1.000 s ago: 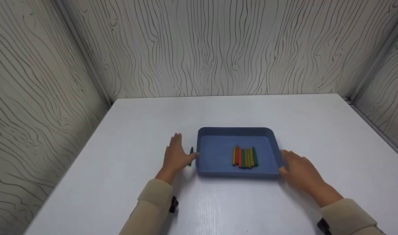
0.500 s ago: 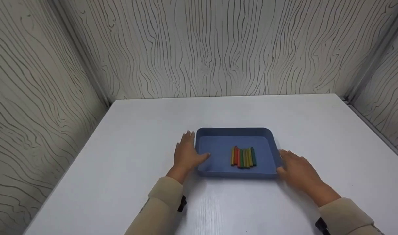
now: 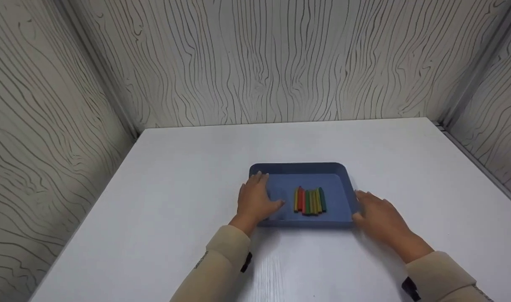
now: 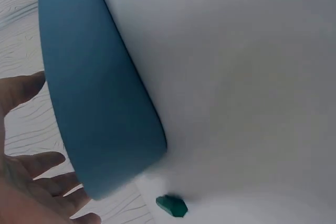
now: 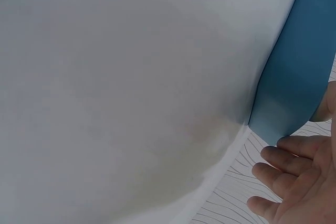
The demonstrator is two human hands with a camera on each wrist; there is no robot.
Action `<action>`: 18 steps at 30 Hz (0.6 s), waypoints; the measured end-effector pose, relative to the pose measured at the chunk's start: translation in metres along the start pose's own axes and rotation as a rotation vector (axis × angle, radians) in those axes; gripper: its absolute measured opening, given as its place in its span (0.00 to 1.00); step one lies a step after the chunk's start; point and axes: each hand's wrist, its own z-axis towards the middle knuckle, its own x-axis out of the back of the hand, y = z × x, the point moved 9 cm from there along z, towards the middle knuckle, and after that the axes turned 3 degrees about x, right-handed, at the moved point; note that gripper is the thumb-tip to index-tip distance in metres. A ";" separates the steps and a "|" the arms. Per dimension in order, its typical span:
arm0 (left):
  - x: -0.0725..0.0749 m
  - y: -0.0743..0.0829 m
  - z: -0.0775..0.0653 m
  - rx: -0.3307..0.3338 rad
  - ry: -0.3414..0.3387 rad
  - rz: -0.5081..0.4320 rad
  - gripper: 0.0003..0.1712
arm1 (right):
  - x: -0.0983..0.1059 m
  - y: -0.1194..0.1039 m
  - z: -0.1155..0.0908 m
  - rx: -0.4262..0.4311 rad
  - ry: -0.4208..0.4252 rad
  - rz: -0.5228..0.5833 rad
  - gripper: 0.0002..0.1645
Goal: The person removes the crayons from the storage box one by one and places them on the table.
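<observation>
Left sleeve (image 3: 227, 245): dark print, too small to read.
Left hand (image 3: 256, 201): spread wide, over tray's left side; a second ago, left of it.
Right hand (image 3: 380, 218): fingers loosely extended, at tray's right side, as before.
Blue tray (image 3: 301, 168): on white table (image 3: 175, 180).
Crayons (image 3: 310, 202): row inside tray, unchanged.
Green crayon (image 4: 172, 206): on table, outside tray.

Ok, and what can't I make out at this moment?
Head: the loose green crayon and part of the tray, behind the left hand.
Left wrist: the crayons in the tray, behind its outer wall.
Right wrist: part of the right hand, cut off by the picture's right edge.
</observation>
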 end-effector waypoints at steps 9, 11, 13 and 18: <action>-0.018 0.008 0.004 0.037 -0.041 -0.035 0.41 | 0.000 -0.002 -0.001 -0.006 -0.008 0.004 0.34; -0.023 0.009 0.005 0.048 -0.045 -0.040 0.41 | 0.000 -0.002 0.000 -0.006 -0.006 0.004 0.34; -0.026 0.010 0.005 0.057 -0.046 -0.041 0.40 | 0.000 -0.002 0.000 -0.008 -0.006 0.004 0.34; -0.033 0.015 0.004 0.070 -0.054 -0.053 0.38 | 0.000 0.000 -0.001 -0.016 -0.005 0.010 0.34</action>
